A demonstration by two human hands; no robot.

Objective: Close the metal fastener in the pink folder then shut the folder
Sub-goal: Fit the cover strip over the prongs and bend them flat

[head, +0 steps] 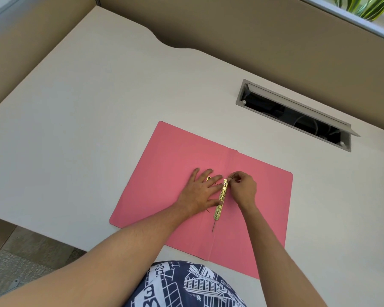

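Two hands on the job, both at the spine of the pink folder (175, 165), which lies open and flat on the white desk (87, 107), just in front of the person.

Metal fastener (220, 201): gold bar lying along the fold, long axis running from near the body away toward the far edge, tilted slightly right. A thin prong (213, 226) sticks out past its near end, not folded down as far as I can judge. A second gold piece (208, 178) peeks out under the left fingers; can't tell what part it is.

Left hand (201, 193): flat, fingers spread, palm down on the left leaf, thumb touching the bar's left edge. Pinning, not gripping.

Right hand (242, 187): fingertips (232, 178) pinched together at the far end of the bar, apparently on the far prong or slider. Too small to say which.

Key relation: the fastener sits between the hands, and the right is on its far tip. My read is that the far end gets locked first; the near prong is a short pull back along the same axis for either hand. Folder closes after, left leaf over right, so the left hand has to lift off first.

Risk: bar skews if the left thumb lets go early.
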